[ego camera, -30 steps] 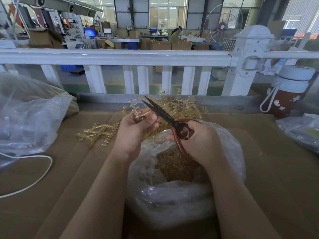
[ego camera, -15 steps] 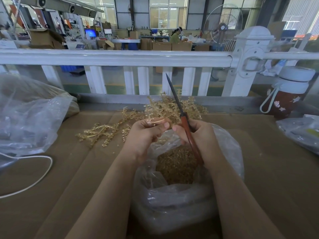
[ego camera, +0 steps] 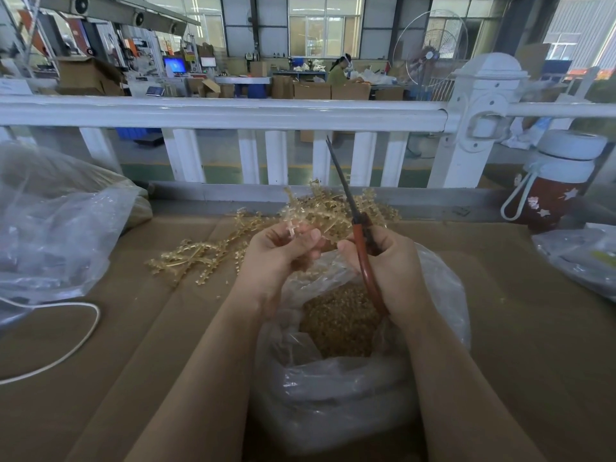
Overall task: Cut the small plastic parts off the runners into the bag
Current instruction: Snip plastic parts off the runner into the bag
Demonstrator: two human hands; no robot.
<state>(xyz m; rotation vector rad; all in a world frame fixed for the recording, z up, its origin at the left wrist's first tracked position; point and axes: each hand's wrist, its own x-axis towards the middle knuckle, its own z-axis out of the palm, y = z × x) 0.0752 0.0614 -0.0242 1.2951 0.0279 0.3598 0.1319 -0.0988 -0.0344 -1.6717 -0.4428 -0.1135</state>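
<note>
A: From the head camera, what do you count?

B: Two hands, one pair of scissors [ego camera: 358, 235], and one clear plastic bag [ego camera: 336, 388] open in the middle of the brown cardboard-covered table [ego camera: 533, 328]. The bag holds a heap of small amber plastic parts [ego camera: 336, 325], too many to count. Behind it lies a tangled pile of golden runners [ego camera: 320, 211], with a looser spread of them trailing to the left; I cannot separate them into a number.

A: And off to the sides?

B: One big crumpled clear bag [ego camera: 56, 235] at the left, one white cable [ego camera: 66, 341] looping below it, one red bottle with a white cap [ego camera: 556, 185] at the right by the white railing [ego camera: 233, 111], and another clear bag [ego camera: 580, 255] below the bottle.

A: How are the hands set?

B: Both sit above the bag's mouth, forearms reaching in from the bottom edge. The left hand [ego camera: 283, 255] is curled, fingers and thumb pinching what looks like a small pale piece of runner, though it is blurred. The right hand [ego camera: 393, 268] grips the scissors by their red handles, the dark blades together and pointing up and away toward the railing.
</note>
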